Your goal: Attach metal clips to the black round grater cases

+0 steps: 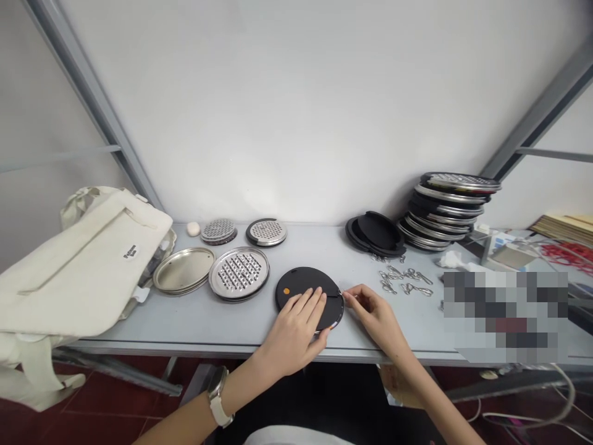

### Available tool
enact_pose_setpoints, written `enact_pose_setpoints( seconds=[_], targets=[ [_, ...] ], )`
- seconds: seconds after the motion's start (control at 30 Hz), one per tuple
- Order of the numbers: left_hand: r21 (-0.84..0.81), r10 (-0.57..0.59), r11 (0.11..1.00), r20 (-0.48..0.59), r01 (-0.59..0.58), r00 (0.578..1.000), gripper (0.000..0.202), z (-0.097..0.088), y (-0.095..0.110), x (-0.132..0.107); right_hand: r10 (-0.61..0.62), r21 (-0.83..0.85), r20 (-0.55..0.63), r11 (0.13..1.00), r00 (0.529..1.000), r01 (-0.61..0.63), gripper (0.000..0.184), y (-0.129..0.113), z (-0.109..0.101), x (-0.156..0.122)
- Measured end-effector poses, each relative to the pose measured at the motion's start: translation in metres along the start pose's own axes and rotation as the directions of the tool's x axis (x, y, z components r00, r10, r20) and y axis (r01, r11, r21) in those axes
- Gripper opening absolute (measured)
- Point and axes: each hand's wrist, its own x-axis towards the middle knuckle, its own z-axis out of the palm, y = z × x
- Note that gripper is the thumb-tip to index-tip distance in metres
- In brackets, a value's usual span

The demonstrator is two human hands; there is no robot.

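Observation:
A round black disc (296, 281) with an orange spot lies on the table below me. My left hand (299, 324) rests on it, fingers stretched flat across the top and thumb by the near edge. At the disc's right edge, my right hand (373, 312) pinches a small metal clip (341, 293) between thumb and fingertips. The clip is partly hidden by the fingers. Several loose metal clips (405, 275) lie beyond my right hand. To the left sits a round metal grater plate (239, 272), beside stacked plain metal discs (184, 269).
Smaller perforated discs (218, 230) and a black-rimmed grater disc (267, 232) lie near the wall. Black round holders (374, 233) and a tall stack of grater discs (447, 213) stand at back right. A cream bag (88, 266) covers the left end; a blurred patch hides part of the right.

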Motion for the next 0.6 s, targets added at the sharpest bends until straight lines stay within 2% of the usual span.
enact_pose_setpoints(
  seconds=[0.13, 0.33, 0.47, 0.6],
  targets=[
    [0.035, 0.026, 0.999, 0.019, -0.027, 0.999, 0.052, -0.001, 0.000, 0.000, -0.057, -0.098, 0.060, 0.993, 0.997, 0.062, 0.024, -0.012, 0.004, 0.003],
    [0.072, 0.030, 0.997, 0.027, -0.032, 0.999, 0.055, 0.000, 0.001, 0.000, -0.066, -0.130, 0.145, 0.988, 0.987, 0.086, 0.013, -0.021, 0.009, 0.008],
    [0.077, 0.021, 0.997, 0.028, -0.023, 0.999, 0.062, 0.002, 0.001, -0.002, -0.101, -0.137, 0.148, 0.983, 0.984, 0.122, 0.013, -0.018, 0.007, 0.003],
    [0.085, 0.003, 0.996, 0.004, -0.003, 1.000, 0.057, 0.004, 0.003, -0.004, -0.130, -0.157, 0.134, 0.976, 0.982, 0.150, 0.014, -0.018, 0.007, -0.003]
  ],
)
